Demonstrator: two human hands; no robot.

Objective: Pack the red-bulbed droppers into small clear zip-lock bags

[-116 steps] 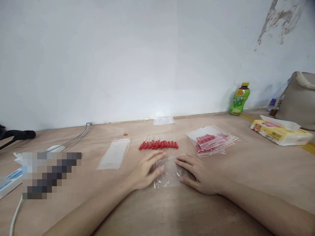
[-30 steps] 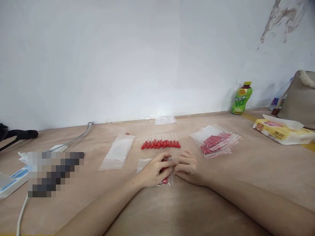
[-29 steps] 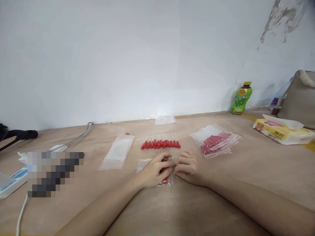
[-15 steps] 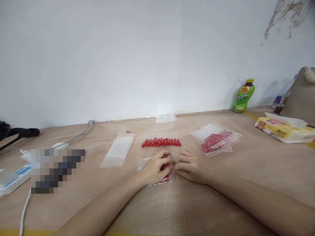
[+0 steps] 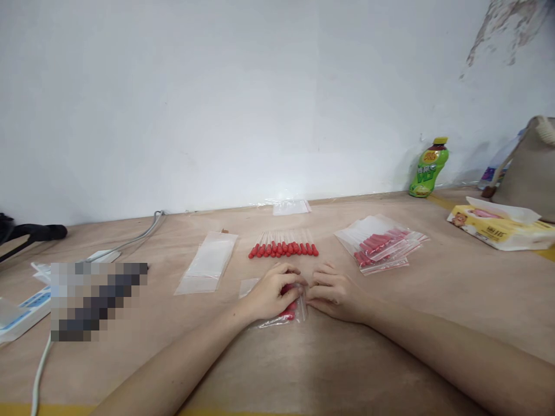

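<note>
A clear zip bag [image 5: 277,322] with red-ended droppers in it lies flat on the table in front of me. My left hand [image 5: 277,293] rests over this bag, thumb and fingers closed on its right part. At the bag's right edge, my right hand [image 5: 333,293] has its thumb and fingers pinched on the opening strip. Just beyond my hands is a row of loose droppers [image 5: 284,249], with red bulbs toward me and clear thin stems toward the wall. To the right sits a pile of filled zip bags [image 5: 384,242].
A stack of flat clear bags [image 5: 208,263] lies left of the droppers, and another bag [image 5: 292,207] by the wall. At right are a green bottle [image 5: 429,170], a tissue pack [image 5: 498,228] and a beige bag [image 5: 526,167]. A power strip [image 5: 26,315] with cables lies left.
My left hand and the zip bag have shifted very slightly left. My right hand stays almost in place at the bag's edge. The whole view has moved a little.
</note>
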